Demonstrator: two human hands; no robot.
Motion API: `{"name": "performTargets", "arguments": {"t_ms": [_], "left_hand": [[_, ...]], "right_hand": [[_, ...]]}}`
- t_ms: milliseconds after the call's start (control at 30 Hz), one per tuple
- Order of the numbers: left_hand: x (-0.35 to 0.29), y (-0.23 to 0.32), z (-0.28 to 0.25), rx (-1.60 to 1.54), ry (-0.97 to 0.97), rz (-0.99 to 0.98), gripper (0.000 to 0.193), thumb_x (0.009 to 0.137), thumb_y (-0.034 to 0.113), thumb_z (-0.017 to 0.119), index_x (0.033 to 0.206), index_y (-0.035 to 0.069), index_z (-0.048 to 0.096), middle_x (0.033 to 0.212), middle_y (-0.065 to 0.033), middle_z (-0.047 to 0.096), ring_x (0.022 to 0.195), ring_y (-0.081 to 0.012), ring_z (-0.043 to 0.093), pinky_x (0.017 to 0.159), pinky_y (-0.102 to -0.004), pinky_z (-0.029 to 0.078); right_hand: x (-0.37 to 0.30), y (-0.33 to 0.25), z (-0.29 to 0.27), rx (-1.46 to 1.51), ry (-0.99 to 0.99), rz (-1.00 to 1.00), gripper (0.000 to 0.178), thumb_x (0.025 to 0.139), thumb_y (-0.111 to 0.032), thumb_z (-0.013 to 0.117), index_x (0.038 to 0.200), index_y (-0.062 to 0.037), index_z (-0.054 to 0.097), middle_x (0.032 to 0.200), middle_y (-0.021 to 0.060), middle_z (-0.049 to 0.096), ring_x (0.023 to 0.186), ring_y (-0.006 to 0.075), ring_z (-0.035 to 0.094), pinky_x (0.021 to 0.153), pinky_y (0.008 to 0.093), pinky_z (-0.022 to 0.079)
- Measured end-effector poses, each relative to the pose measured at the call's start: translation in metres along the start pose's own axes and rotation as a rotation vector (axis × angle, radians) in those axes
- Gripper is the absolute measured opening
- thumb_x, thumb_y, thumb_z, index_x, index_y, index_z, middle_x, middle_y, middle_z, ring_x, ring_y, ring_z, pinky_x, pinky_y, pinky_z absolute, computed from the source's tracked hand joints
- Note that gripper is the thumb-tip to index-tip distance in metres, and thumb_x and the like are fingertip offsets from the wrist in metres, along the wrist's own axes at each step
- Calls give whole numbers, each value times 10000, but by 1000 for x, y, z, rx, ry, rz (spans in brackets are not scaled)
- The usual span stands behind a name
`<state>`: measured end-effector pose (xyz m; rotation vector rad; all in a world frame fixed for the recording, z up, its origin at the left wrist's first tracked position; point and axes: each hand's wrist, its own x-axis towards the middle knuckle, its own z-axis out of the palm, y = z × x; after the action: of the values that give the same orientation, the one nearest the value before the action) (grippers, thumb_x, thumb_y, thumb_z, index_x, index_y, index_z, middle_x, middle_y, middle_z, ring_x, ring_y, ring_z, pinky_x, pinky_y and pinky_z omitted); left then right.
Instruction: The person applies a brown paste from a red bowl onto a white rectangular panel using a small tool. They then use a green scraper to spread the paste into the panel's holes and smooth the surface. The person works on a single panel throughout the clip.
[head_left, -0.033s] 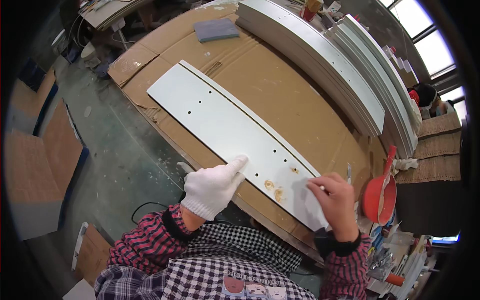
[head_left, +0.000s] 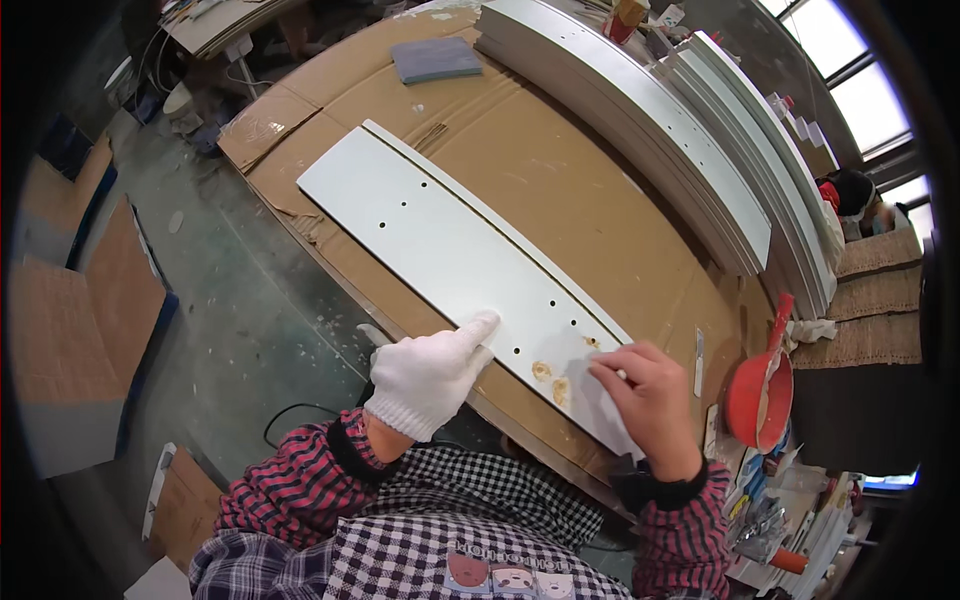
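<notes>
A long white board (head_left: 440, 250) with several small dark holes lies slantwise on cardboard before me. Smeared tan patches (head_left: 542, 371) mark its near right end. My left hand (head_left: 418, 385), in a white knit glove, rests at the near edge. Its forefinger is stretched onto the board's top, its thumb points away and the other fingers curl at the edge. Over the right end, my bare right hand (head_left: 650, 390) is closed in a pinch on a small thing with a white tip (head_left: 622, 375). Most of that thing is hidden by my fingers.
Stacked white boards (head_left: 640, 110) stand along the far right. A grey flat pad (head_left: 436, 60) lies at the back. To the right is a red dipper (head_left: 762, 400) with tan stuff inside, near cluttered tools. Cardboard (head_left: 290, 215) covers the table.
My right hand has shifted a little to the left over the board, still pinching the small thing. My left hand stays at the same place on the board.
</notes>
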<state>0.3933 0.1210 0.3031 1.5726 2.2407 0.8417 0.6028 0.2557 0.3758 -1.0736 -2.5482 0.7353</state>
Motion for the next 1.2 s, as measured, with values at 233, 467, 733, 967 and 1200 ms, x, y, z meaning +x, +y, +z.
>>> {"name": "performTargets", "arguments": {"t_ms": [233, 467, 733, 967, 1200], "left_hand": [[-2, 3, -4, 30, 9, -8, 328, 916, 281, 668, 1227, 178, 686, 654, -81, 671, 580, -275, 677, 557, -380, 553], [-2, 0, -1, 40, -10, -13, 331, 931, 313, 647, 1233, 184, 682, 727, -96, 696, 639, -290, 692, 577, -399, 556], [-2, 0, -3, 50, -3, -9, 340, 923, 307, 658, 1244, 196, 679, 728, -101, 695, 642, -302, 691, 585, -403, 558], [-3, -5, 6, 41, 92, 37, 312, 947, 330, 619, 1232, 213, 668, 627, -67, 635, 530, -279, 658, 466, -405, 509], [-2, 2, -4, 69, -32, -53, 367, 904, 318, 678, 1254, 208, 675, 739, -84, 701, 646, -292, 693, 586, -391, 559]], "right_hand": [[18, -29, 54, -112, -16, -143, 71, 866, -176, 727, 907, -139, 771, 874, 4, 704, 723, 219, 675, 621, 330, 527], [12, -33, 62, -201, 28, -207, 116, 868, -141, 722, 977, -127, 760, 885, 5, 705, 695, 214, 676, 576, 323, 526], [-3, -28, 60, -270, 52, -223, 217, 871, -92, 692, 1078, -127, 744, 899, 13, 692, 683, 201, 668, 561, 317, 522], [-4, -37, 58, -358, 20, -243, 249, 853, -80, 675, 1083, -145, 743, 898, 10, 661, 677, 188, 655, 556, 316, 516], [-7, -34, 59, -371, 1, -252, 263, 831, -82, 680, 1076, -160, 736, 871, 9, 635, 664, 192, 643, 559, 320, 514]]}}
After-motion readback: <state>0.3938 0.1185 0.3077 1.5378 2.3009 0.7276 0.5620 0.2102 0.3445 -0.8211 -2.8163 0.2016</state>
